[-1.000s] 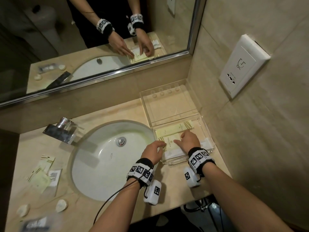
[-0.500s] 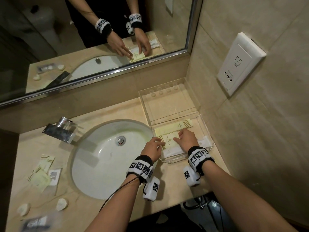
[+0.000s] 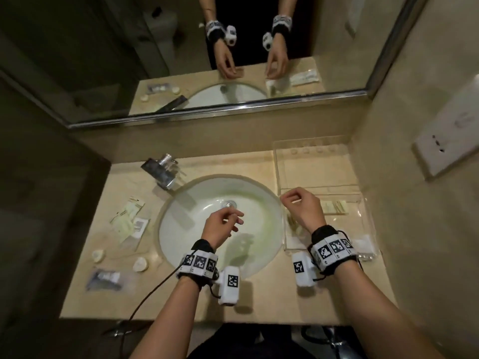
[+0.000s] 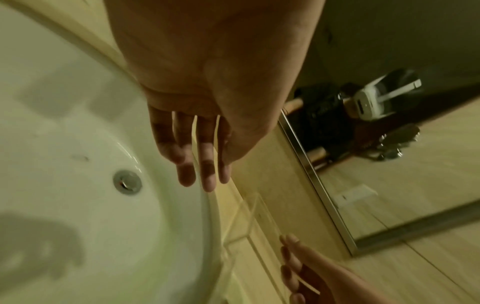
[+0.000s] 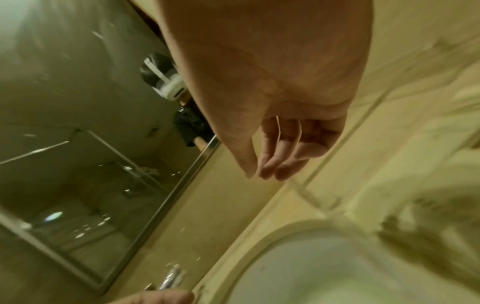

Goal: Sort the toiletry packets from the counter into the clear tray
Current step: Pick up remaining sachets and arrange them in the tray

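Note:
The clear tray [image 3: 367, 216] stands on the counter right of the sink, with a pale yellow packet [image 3: 334, 207] and a white packet [image 3: 364, 244] lying inside. More packets lie left of the sink: yellowish ones [image 3: 127, 216], a clear labelled one [image 3: 140, 226] and a dark one [image 3: 103, 278]. My left hand [image 3: 230, 224] hovers over the basin, fingers loosely curled and holding nothing; the left wrist view shows its fingers [image 4: 202, 164] relaxed. My right hand [image 3: 293, 200] hangs over the tray's left edge, also empty, its fingers [image 5: 275, 164] loosely bent.
The white basin [image 3: 197, 203] with its drain [image 3: 229, 203] fills the counter's middle, and a chrome tap [image 3: 166, 169] stands at its back left. Two small white soaps [image 3: 98, 255] [image 3: 140, 264] lie front left. A mirror runs along the back; a wall socket [image 3: 445, 143] sits right.
Both hands have lifted off the packets in the tray and drawn back to the left. The left hand is now over the basin. The head view has swung left.

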Tool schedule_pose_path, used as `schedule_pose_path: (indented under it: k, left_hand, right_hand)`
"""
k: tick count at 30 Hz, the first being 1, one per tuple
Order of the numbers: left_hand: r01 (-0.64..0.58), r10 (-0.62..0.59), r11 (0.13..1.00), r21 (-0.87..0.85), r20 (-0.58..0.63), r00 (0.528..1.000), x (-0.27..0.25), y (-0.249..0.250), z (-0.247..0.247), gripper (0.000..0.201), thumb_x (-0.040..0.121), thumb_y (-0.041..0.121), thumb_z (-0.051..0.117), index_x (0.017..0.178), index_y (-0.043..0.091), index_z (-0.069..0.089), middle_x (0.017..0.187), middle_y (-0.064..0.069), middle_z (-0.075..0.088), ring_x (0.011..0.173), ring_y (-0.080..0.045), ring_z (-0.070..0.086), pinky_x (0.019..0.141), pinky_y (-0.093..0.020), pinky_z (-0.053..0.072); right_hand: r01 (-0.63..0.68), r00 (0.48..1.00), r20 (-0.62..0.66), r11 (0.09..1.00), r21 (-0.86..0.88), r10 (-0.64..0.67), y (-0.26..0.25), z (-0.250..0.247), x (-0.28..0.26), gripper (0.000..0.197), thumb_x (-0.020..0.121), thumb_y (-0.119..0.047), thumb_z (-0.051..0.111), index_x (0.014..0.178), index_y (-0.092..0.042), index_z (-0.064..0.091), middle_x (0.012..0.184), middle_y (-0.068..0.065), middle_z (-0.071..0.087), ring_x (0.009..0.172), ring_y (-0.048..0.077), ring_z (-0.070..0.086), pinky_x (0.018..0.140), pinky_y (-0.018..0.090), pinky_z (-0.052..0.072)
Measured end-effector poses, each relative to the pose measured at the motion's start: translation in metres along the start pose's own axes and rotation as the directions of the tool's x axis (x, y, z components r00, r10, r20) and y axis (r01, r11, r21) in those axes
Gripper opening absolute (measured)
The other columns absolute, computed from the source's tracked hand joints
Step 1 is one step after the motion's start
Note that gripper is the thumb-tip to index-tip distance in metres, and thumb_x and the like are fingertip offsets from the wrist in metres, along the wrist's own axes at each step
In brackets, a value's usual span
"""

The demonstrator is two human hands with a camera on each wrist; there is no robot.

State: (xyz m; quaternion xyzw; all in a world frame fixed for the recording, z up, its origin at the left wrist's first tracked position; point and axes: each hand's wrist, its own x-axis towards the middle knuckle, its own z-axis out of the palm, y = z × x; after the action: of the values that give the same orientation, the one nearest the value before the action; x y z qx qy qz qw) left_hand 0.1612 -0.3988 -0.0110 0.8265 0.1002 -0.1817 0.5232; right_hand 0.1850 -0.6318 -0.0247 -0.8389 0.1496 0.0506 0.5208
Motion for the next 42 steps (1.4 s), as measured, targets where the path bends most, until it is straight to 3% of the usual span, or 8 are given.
schedule_pose_path:
  k: [4,10,19,27,31,34,39,42]
  left_hand:
    - [0.078,-0.083,0.996,-0.033,-0.163,0.983,-0.032,-0.026,-0.057,0.021,0.093,0.012,0.049,0.095,0.012,0.07,0.083,-0.002,0.072,0.065,-0.014,0.062,0.056,-0.023,0.044]
    - [0.148,-0.203,0.973,-0.179,-0.344,0.917,-0.077,-0.07,-0.124,0.019,0.094,0.013,0.051,0.098,0.007,0.069,0.083,-0.005,0.07,0.065,-0.016,0.06,0.055,-0.023,0.045]
    - [0.212,-0.331,0.928,-0.307,-0.412,0.849,-0.109,-0.154,-0.202,0.012,0.092,0.008,0.057,0.099,0.007,0.066,0.087,-0.01,0.069,0.062,-0.013,0.06,0.048,-0.016,0.046]
    - [0.311,-0.45,0.879,-0.361,-0.413,0.792,-0.118,-0.232,-0.273,0.017,0.08,0.007,0.067,0.079,0.023,0.066,0.079,-0.003,0.068,0.077,-0.021,0.063,0.068,-0.033,0.054]
    - [0.32,-0.459,0.876,-0.361,-0.421,0.782,-0.111,-0.259,-0.294,0.016,0.069,0.01,0.075,0.081,0.019,0.067,0.075,-0.001,0.068,0.072,-0.019,0.063,0.081,-0.039,0.055]
    - [0.298,-0.446,0.882,-0.365,-0.445,0.777,-0.098,-0.26,-0.309,0.02,0.069,0.002,0.073,0.086,0.009,0.065,0.071,0.001,0.064,0.066,-0.011,0.058,0.086,-0.034,0.053]
    - [0.209,-0.338,0.932,-0.297,-0.503,0.795,-0.06,-0.244,-0.328,0.026,0.071,0.005,0.079,0.091,0.008,0.062,0.077,0.0,0.057,0.068,-0.009,0.054,0.066,-0.012,0.046]
    - [0.17,-0.302,0.938,-0.303,-0.468,0.83,-0.032,-0.233,-0.332,0.028,0.073,0.006,0.079,0.095,0.01,0.062,0.086,0.0,0.06,0.075,-0.015,0.056,0.072,-0.021,0.051]
  right_hand:
    - [0.083,0.978,0.189,0.996,0.037,-0.088,-0.044,0.059,-0.001,0.005,0.085,-0.021,0.069,0.086,-0.017,0.068,0.08,-0.007,0.067,0.081,0.017,0.065,0.079,0.03,0.051]
    - [0.195,0.892,0.409,0.98,0.031,-0.191,-0.087,0.139,-0.026,0.006,0.084,-0.018,0.07,0.087,-0.014,0.069,0.082,-0.005,0.069,0.078,0.018,0.065,0.078,0.031,0.053]
    - [0.263,0.823,0.544,0.959,-0.107,-0.165,-0.12,0.243,-0.066,0.008,0.083,-0.023,0.07,0.088,-0.016,0.071,0.085,-0.001,0.072,0.079,0.019,0.07,0.064,0.021,0.045]
    - [0.292,0.784,0.611,0.933,-0.208,-0.109,-0.138,0.329,-0.098,0.012,0.086,-0.02,0.07,0.092,-0.01,0.069,0.087,-0.001,0.071,0.08,0.013,0.065,0.071,0.02,0.045]
    - [0.293,0.783,0.619,0.916,-0.275,-0.065,-0.141,0.366,-0.104,0.011,0.085,-0.017,0.071,0.092,-0.009,0.068,0.086,0.0,0.069,0.08,0.014,0.063,0.072,0.02,0.047]
    - [0.266,0.795,0.605,0.913,-0.308,-0.028,-0.146,0.392,-0.099,0.013,0.084,-0.02,0.073,0.091,-0.014,0.063,0.091,0.001,0.069,0.085,0.019,0.065,0.081,0.028,0.052]
    - [0.147,0.886,0.462,0.937,-0.317,0.017,-0.163,0.429,-0.073,0.036,0.078,-0.023,0.081,0.098,-0.013,0.053,0.098,0.007,0.065,0.092,0.024,0.063,0.089,0.038,0.052]
    - [0.118,0.924,0.381,0.933,-0.339,0.021,-0.169,0.451,-0.058,0.048,0.072,-0.029,0.085,0.101,-0.014,0.049,0.102,0.009,0.064,0.096,0.027,0.061,0.088,0.039,0.05]
